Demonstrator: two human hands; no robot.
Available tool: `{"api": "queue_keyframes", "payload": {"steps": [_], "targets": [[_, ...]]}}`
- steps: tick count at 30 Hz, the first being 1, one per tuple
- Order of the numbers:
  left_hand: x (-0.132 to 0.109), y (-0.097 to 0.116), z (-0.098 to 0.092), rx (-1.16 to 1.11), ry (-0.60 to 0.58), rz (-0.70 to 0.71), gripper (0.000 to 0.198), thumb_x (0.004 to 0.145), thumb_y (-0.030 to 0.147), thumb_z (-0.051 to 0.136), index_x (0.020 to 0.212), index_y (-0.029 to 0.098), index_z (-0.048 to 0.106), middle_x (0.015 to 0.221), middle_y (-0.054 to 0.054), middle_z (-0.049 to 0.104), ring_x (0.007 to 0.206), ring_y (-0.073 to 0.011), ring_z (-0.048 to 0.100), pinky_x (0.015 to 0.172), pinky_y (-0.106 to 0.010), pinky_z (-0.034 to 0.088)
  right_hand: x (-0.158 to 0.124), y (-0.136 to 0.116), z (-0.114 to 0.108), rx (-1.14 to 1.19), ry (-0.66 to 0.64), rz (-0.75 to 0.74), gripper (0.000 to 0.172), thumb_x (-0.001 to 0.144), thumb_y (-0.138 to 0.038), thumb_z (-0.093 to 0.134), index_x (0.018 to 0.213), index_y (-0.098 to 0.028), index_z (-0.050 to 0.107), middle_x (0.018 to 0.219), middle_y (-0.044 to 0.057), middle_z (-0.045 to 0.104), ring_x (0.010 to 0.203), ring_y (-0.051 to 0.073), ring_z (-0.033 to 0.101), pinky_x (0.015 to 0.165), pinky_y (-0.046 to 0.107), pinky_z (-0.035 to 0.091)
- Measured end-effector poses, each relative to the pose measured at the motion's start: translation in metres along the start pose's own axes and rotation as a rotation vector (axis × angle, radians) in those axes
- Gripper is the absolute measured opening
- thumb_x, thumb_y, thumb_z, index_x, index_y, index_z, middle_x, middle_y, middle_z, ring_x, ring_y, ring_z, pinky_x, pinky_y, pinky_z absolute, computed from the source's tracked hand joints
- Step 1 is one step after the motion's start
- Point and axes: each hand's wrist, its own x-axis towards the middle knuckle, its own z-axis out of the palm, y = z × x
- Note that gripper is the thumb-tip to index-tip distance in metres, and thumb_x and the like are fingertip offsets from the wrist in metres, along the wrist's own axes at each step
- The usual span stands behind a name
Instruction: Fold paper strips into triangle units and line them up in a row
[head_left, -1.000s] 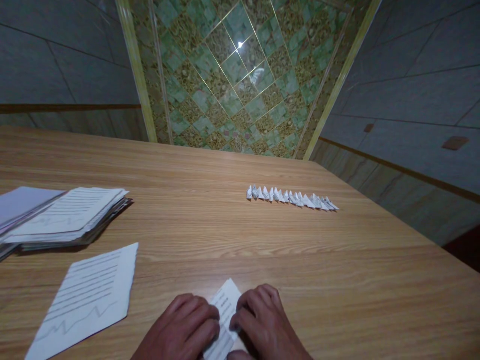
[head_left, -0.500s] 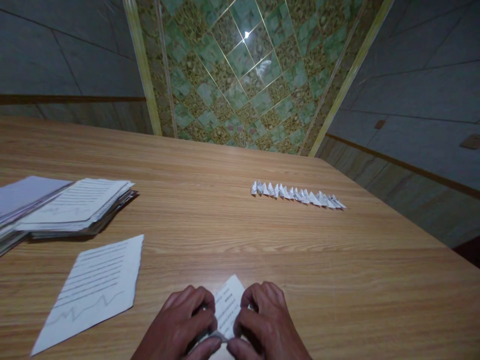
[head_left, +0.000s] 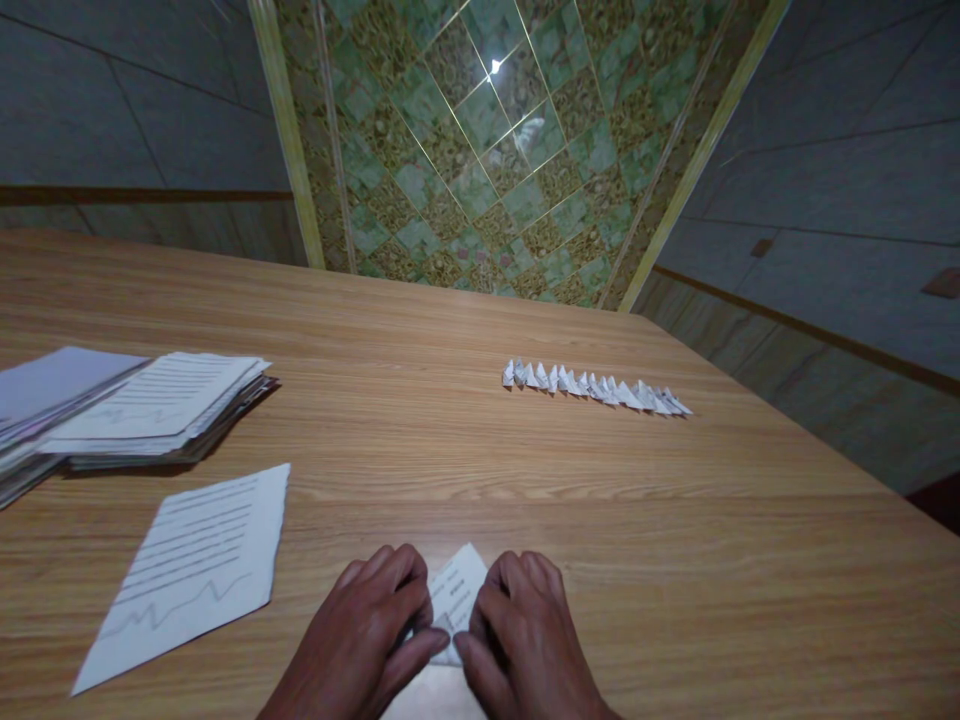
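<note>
A small piece of printed paper, partly folded, lies on the table at the bottom centre, one corner pointing away from me. My left hand grips its left side with curled fingers, the thumb pressing near the bottom edge. On the right side my right hand holds it the same way, its thumb close to the other thumb. Both hands hide the paper's side corners. To the left of my hands a loose printed sheet with a wavy line lies flat.
A stack of printed papers stands at the left, beside a pile topped by a lilac sheet. A row of small folded paper shapes runs across the right side of the wooden table. Tiled walls rise behind.
Both thumbs have moved up and away from me over the paper, and its lower edge now lies folded over beneath them. The hands have shifted slightly forward.
</note>
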Motion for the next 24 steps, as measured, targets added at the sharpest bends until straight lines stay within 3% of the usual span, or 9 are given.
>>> {"api": "queue_keyframes", "payload": {"steps": [16, 20, 22, 24], "targets": [[-0.001, -0.002, 0.007, 0.144, 0.111, 0.062, 0.018, 0.087, 0.026, 0.077, 0.079, 0.020, 0.063, 0.081, -0.002, 0.063, 0.074, -0.0255, 0.062, 0.065, -0.036, 0.043, 0.001, -0.005, -0.004, -0.079, -0.082, 0.082, 0.018, 0.078, -0.020, 0.081, 0.084, -0.024, 0.064, 0.095, 0.001, 0.063, 0.093, 0.024, 0.056, 0.093, 0.041, 0.039], [-0.006, -0.003, 0.007, 0.199, 0.240, 0.312, 0.009, 0.097, 0.020, 0.063, 0.088, 0.020, 0.062, 0.087, -0.004, 0.066, 0.074, -0.0231, 0.060, 0.066, -0.035, 0.043, 0.002, -0.001, -0.004, -0.065, -0.089, 0.077, 0.018, 0.077, -0.020, 0.081, 0.083, -0.024, 0.064, 0.095, 0.002, 0.063, 0.093, 0.024, 0.056, 0.092, 0.041, 0.039], [-0.007, 0.000, 0.004, 0.209, 0.274, 0.486, 0.016, 0.103, 0.019, 0.052, 0.091, 0.021, 0.063, 0.085, -0.002, 0.068, 0.071, -0.0205, 0.059, 0.064, -0.033, 0.041, 0.002, 0.003, -0.002, -0.051, -0.092, 0.063, 0.018, 0.076, -0.020, 0.081, 0.085, -0.024, 0.065, 0.095, 0.002, 0.063, 0.093, 0.025, 0.056, 0.091, 0.041, 0.039], [-0.008, 0.006, 0.001, 0.223, 0.299, 0.557, 0.028, 0.107, 0.020, 0.043, 0.089, 0.021, 0.064, 0.077, -0.001, 0.067, 0.066, -0.0190, 0.057, 0.060, -0.033, 0.039, 0.002, 0.006, 0.000, -0.031, -0.092, 0.051, 0.018, 0.076, -0.020, 0.080, 0.085, -0.024, 0.065, 0.095, 0.003, 0.063, 0.092, 0.025, 0.055, 0.090, 0.041, 0.039]]}}
